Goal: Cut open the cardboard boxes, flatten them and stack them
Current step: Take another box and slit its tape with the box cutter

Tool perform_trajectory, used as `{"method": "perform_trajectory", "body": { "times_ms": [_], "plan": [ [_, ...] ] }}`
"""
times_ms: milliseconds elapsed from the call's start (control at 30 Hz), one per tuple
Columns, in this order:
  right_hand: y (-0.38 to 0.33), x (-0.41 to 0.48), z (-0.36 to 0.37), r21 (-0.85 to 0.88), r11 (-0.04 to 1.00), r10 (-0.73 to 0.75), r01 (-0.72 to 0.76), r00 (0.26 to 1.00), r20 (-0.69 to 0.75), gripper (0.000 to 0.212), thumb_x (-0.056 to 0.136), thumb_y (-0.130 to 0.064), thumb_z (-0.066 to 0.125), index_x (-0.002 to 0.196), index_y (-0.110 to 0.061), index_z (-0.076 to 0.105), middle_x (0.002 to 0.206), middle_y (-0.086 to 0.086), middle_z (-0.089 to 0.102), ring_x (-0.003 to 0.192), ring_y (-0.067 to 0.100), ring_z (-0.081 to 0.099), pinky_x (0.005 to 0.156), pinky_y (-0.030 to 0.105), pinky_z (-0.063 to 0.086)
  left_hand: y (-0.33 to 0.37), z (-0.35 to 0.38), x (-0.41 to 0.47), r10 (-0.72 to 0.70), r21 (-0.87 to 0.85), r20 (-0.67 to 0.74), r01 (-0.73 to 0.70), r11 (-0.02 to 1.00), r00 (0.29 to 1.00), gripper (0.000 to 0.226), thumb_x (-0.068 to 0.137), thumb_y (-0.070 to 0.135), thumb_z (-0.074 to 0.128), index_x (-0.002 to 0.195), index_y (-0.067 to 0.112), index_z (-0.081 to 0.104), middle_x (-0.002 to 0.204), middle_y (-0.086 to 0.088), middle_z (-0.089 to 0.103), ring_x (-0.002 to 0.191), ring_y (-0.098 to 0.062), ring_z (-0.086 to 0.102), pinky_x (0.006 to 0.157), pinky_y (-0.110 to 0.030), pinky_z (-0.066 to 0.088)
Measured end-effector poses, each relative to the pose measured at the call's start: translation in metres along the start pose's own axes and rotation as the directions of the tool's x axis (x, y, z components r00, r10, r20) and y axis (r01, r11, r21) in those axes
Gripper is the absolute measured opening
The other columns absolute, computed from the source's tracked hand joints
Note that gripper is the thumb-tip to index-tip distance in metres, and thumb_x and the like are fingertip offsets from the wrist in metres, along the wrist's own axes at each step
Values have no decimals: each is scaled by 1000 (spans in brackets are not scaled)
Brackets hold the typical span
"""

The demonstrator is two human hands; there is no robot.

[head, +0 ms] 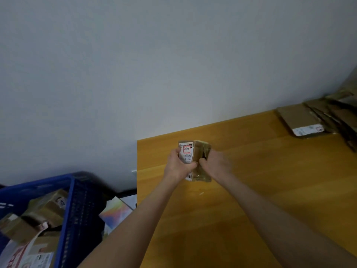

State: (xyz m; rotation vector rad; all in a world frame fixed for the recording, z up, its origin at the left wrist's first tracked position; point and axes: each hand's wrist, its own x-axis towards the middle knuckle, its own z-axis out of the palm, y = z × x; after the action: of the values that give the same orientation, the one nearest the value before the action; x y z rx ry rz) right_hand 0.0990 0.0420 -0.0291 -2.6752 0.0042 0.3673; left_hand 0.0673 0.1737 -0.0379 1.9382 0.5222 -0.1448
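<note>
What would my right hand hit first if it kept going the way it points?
The small cardboard box, which the right hand seems to hold; the left hand grips its other side.

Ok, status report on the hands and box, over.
Left hand, right hand both grip small box. Flattened stack far right on table. Nothing blocking.

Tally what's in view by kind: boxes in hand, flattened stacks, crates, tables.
small box, gripped by left hand and right hand: 1
flattened cardboard stack: 1
blue crate: 1 (the boxes inside are too jumbled to count)
wooden table: 1
Total: 4
</note>
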Motion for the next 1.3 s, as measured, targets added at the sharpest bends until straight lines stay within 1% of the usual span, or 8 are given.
{"method": "perform_trajectory", "body": {
  "times_ms": [200, 333, 500, 633, 800, 933, 1100, 1300],
  "plan": [
    [9, -6, -15, 244, 969, -63, 40, 994, 90, 23, 93, -23, 44, 83, -12, 61, 84, 8, 66, 70, 23, 60, 57, 30, 46, 7, -14, -7, -24, -114, 115, 38, 993, 993, 67, 79, 8, 76, 135, 12, 38, 96, 6, 59, 81, -12, 64, 72, -33, 58],
    [14, -11, -24, 472, 881, -89, 15, 987, 134, 25, 91, -12, 43, 93, 5, 61, 91, 22, 68, 84, 36, 66, 79, 54, 54, 13, -23, -11, -40, -158, 193, 71, 985, 980, 59, 83, 12, 72, 133, 15, 42, 105, 0, 61, 83, -14, 65, 63, -30, 58],
    [15, -19, -32, 639, 769, -107, -8, 984, 141, 20, 92, -3, 42, 80, -10, 56, 91, 15, 65, 79, 23, 66, 61, 28, 59, 15, -23, -15, -31, -214, 177, 70, 974, 984, 62, 84, 14, 72, 138, 18, 42, 110, -2, 60, 86, -14, 65, 63, -29, 59],
    [16, -17, -25, 626, 774, 2, -94, 989, 147, 13, 97, -17, 47, 96, -12, 59, 92, 12, 65, 83, 28, 66, 77, 41, 58, 19, -14, -17, 49, -185, 55, -38, 982, 997, 74, 80, 11, 76, 142, 15, 37, 108, 2, 58, 92, -17, 64, 67, -30, 59],
    [15, -18, -27, 543, 772, 110, -331, 911, 398, 25, 91, -32, 56, 82, -8, 57, 82, 12, 66, 69, 30, 71, 61, 36, 60, 20, -1, -19, 199, 107, -137, -185, 977, 970, 83, 74, 27, 80, 144, 18, 37, 132, -6, 47, 119, -22, 50, 95, -38, 49],
    [8, -17, -20, 647, 662, 112, -378, 904, 413, 18, 96, -18, 52, 110, -7, 56, 100, 16, 65, 79, 31, 69, 58, 35, 60, 20, 5, -21, 230, 192, -149, -200, 961, 962, 83, 73, 33, 80, 144, 22, 37, 129, -3, 45, 116, -19, 49, 87, -31, 45],
    [9, -17, -25, 721, 624, 39, -302, 933, 358, 14, 96, -11, 52, 84, -11, 59, 80, 9, 63, 70, 27, 68, 56, 34, 60, 23, -7, -12, 185, 48, -33, -183, 982, 982, 74, 75, 21, 80, 138, 17, 42, 123, -5, 53, 107, -24, 59, 81, -47, 57],
    [6, -14, -31, 684, 654, 25, -323, 913, 407, 15, 95, -2, 47, 103, -2, 60, 103, 23, 64, 76, 33, 71, 63, 36, 61, 26, -19, -6, 146, -84, 54, -142, 986, 988, 66, 79, 9, 76, 136, 16, 43, 111, 0, 60, 83, -4, 61, 58, -16, 54]
  ]
}}
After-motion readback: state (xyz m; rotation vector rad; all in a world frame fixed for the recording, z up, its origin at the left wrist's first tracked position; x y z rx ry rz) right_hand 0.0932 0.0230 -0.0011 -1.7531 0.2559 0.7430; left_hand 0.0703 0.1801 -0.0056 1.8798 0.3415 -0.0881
